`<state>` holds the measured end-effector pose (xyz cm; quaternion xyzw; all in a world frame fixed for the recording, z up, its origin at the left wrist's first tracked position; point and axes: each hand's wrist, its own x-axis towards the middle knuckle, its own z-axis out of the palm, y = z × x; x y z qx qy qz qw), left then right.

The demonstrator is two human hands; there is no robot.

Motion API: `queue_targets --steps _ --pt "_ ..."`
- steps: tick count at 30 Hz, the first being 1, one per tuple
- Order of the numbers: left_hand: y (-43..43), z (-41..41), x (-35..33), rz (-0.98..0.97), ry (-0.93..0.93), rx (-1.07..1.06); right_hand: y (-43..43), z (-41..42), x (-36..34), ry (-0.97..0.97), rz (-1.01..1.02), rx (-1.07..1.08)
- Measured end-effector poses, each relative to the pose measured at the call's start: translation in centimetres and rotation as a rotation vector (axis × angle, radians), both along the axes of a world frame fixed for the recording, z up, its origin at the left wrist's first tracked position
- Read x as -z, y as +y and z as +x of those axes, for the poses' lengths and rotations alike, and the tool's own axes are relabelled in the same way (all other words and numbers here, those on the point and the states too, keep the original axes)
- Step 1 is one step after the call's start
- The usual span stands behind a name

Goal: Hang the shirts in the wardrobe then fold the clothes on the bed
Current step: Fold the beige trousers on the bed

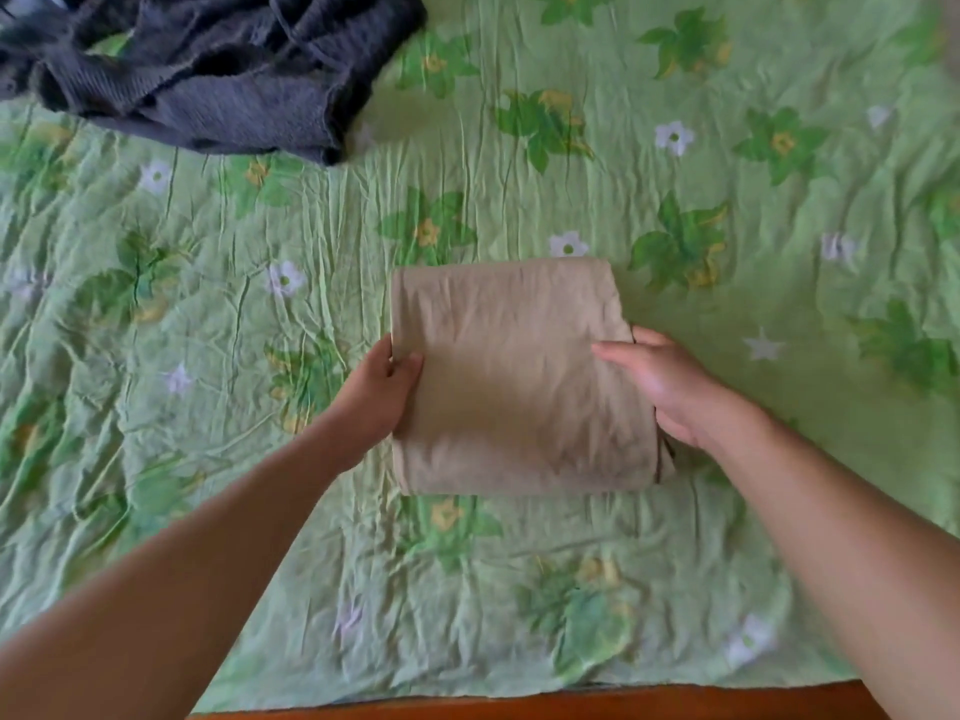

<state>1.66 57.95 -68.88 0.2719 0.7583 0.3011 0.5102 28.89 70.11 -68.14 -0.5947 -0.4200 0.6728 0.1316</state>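
Head view: folded beige garment (511, 376) lies mid-bed on the green floral bedsheet (727, 304). Left hand (376, 394) grips its left edge, thumb on top. Right hand (660, 387) grips its right edge, thumb on top, other fingers tucked underneath. Crumpled dark grey garment (208, 70) sits well apart, top left.

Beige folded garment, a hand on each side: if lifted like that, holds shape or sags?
Probably floppy: the beige folded garment is soft, creased cloth, so its middle would likely sag between the left hand and right hand. Likely light, being thin fabric. Layers showing at its right edge may slide apart unless pinched.
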Motion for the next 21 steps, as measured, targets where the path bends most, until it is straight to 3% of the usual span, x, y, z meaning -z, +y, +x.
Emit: queue_targets --steps 4,8,10,13,18,21 --pt "2.6 0.5 2.0 -0.103 0.324 0.146 1.7 -2.1 2.9 -0.602 0.269 -0.362" --pt "-0.7 2.7 2.7 0.096 0.584 0.092 -2.3 -1.3 3.2 -0.788 0.91 -0.416" --pt "-3.7 4.3 3.4 0.207 0.834 0.316 -5.6 -0.8 4.0 -0.828 1.105 -0.578" --pt "-6.5 5.0 6.4 0.251 0.967 0.627 -7.9 0.0 6.5 -0.841 1.135 -0.835" --pt "-5.0 4.4 9.6 0.137 0.979 0.68 -5.7 -1.5 10.0 -0.903 1.005 -0.941" --pt "-4.6 4.3 8.4 0.101 1.029 0.683 -5.7 -1.3 9.7 -0.89 1.04 -0.918"
